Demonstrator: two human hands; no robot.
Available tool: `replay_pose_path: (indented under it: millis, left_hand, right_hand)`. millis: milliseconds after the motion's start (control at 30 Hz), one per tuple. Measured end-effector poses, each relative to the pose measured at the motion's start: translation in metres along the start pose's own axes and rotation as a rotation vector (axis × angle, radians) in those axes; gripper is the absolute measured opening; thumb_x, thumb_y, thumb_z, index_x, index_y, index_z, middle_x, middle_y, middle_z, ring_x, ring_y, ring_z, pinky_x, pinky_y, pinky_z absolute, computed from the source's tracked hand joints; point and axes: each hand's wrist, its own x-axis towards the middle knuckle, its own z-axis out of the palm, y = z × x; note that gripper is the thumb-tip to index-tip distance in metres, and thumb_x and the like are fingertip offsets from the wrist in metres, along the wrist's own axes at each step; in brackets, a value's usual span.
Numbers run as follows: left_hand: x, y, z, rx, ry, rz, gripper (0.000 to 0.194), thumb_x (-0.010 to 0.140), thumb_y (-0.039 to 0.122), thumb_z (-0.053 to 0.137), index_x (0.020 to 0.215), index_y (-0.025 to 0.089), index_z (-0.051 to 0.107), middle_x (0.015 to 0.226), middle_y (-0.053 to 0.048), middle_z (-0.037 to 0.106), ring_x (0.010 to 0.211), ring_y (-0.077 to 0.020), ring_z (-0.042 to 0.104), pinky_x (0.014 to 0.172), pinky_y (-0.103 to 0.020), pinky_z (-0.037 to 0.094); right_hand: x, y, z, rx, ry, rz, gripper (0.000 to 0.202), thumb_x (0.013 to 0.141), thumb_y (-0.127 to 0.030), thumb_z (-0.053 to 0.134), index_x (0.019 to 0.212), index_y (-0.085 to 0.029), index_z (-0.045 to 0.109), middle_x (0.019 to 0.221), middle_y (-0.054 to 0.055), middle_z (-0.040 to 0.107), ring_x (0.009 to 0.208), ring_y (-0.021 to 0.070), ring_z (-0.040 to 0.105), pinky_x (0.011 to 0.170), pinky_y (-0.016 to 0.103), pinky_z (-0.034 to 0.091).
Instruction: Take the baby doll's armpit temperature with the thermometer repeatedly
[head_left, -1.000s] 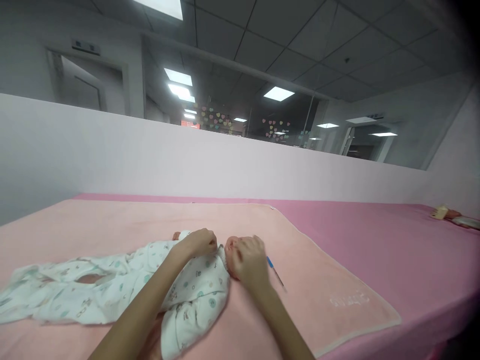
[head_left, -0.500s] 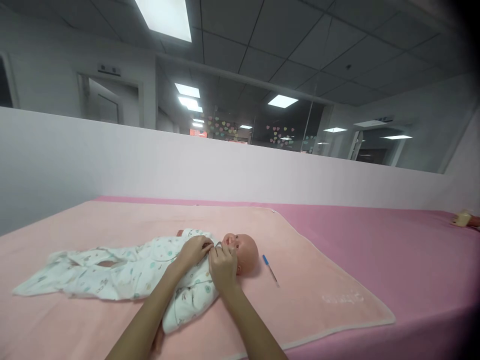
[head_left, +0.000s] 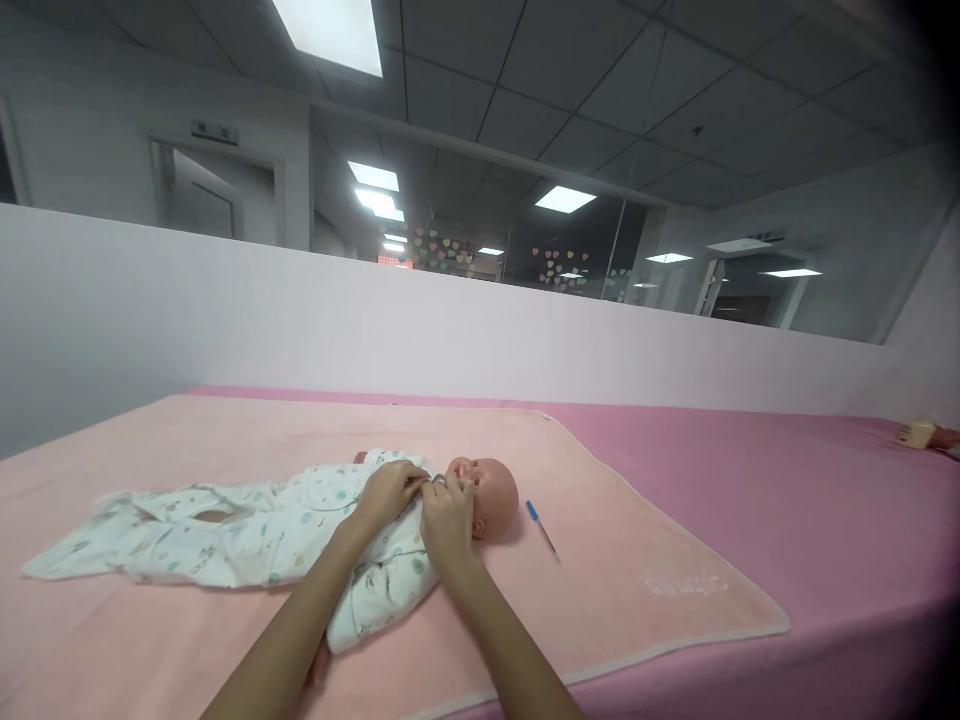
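Note:
A baby doll lies on its back with its head to the right. It wears a white romper with a small coloured print. My left hand is at the romper's neck, its fingers pinched on the collar. Close beside it, my right hand also pinches the collar, just under the doll's chin. The fingers of both hands nearly meet, and they hide the fastening there. To the right of the doll's head lies a pen with a blue cap.
Under the doll is a peach blanket with a pale edge, spread over a pink surface. A white low wall runs along the back, with glass above it. At the far right edge lies a yellowish object, partly cut off.
Both hands stay at the collar, with their fingers slightly closer together. The whole view has shifted a little; the doll and pen lie as before.

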Motion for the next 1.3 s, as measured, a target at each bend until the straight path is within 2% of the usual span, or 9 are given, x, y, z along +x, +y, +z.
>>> replay_pose_path:
  millis: [133,367,600,733,867,1067,1200,1300]
  left_hand:
    - [0.000,0.000,0.000,-0.065,0.004,-0.038,0.028,0.082,0.028,0.042,0.079,0.022,0.069,0.081,-0.003,0.069,0.076,-0.0176,0.059,0.069,-0.025,0.039]
    - [0.000,-0.003,0.002,-0.089,-0.019,-0.145,0.029,0.081,0.032,0.042,0.075,0.021,0.069,0.070,-0.003,0.067,0.066,-0.0164,0.057,0.061,-0.024,0.036]
    - [0.000,-0.002,0.002,-0.085,-0.022,-0.159,0.031,0.083,0.034,0.041,0.078,0.020,0.068,0.074,-0.004,0.067,0.069,-0.0167,0.057,0.061,-0.024,0.035]
    - [-0.002,0.001,0.002,-0.043,-0.006,-0.144,0.032,0.084,0.034,0.038,0.074,0.019,0.065,0.075,-0.005,0.066,0.070,-0.0170,0.058,0.060,-0.024,0.035]
    - [-0.002,0.001,0.003,-0.035,-0.009,-0.125,0.030,0.085,0.029,0.036,0.076,0.019,0.063,0.077,-0.006,0.066,0.072,-0.0175,0.058,0.062,-0.025,0.037]
    - [-0.001,0.000,0.003,0.000,-0.031,-0.137,0.032,0.086,0.029,0.034,0.076,0.018,0.062,0.077,-0.006,0.066,0.074,-0.0180,0.058,0.064,-0.026,0.037]
    - [0.000,-0.001,0.003,-0.003,-0.028,-0.109,0.034,0.086,0.028,0.032,0.072,0.019,0.061,0.078,-0.005,0.065,0.074,-0.0178,0.058,0.065,-0.026,0.037]
    - [-0.001,-0.001,0.002,-0.029,-0.027,-0.081,0.031,0.084,0.024,0.032,0.076,0.019,0.062,0.082,-0.005,0.066,0.078,-0.0179,0.057,0.070,-0.027,0.038]
  right_hand:
    - [-0.003,0.004,0.000,0.108,0.044,0.042,0.021,0.069,-0.009,0.051,0.085,-0.018,0.059,0.077,0.004,0.061,0.084,0.0212,0.047,0.082,0.040,0.026]
    - [-0.007,0.004,-0.007,0.154,0.053,0.009,0.011,0.068,-0.015,0.052,0.077,-0.017,0.058,0.084,0.006,0.059,0.090,0.0232,0.044,0.088,0.043,0.025]
    - [-0.002,0.018,-0.003,0.158,0.053,-0.065,0.012,0.079,-0.015,0.050,0.081,-0.022,0.060,0.092,0.001,0.062,0.100,0.0196,0.044,0.099,0.044,0.012]
    - [0.006,0.023,0.002,0.085,0.022,-0.074,0.014,0.083,-0.018,0.048,0.079,-0.022,0.061,0.091,0.002,0.063,0.106,0.0209,0.043,0.098,0.046,0.011]
    - [0.011,0.019,0.003,0.056,0.008,-0.094,0.017,0.082,-0.012,0.047,0.079,-0.021,0.061,0.086,0.003,0.064,0.103,0.0212,0.046,0.098,0.046,0.012]
    - [0.015,0.016,-0.001,0.016,-0.016,-0.069,0.017,0.082,-0.014,0.048,0.077,-0.021,0.063,0.082,0.003,0.064,0.103,0.0222,0.046,0.100,0.048,0.011]
    - [0.015,0.017,0.001,0.013,-0.011,-0.133,0.019,0.082,-0.014,0.047,0.077,-0.020,0.064,0.081,0.004,0.064,0.101,0.0221,0.046,0.101,0.049,0.009]
    - [0.013,0.017,0.003,0.000,0.003,-0.149,0.019,0.082,-0.014,0.046,0.079,-0.019,0.064,0.078,0.003,0.063,0.100,0.0218,0.046,0.101,0.050,0.008]
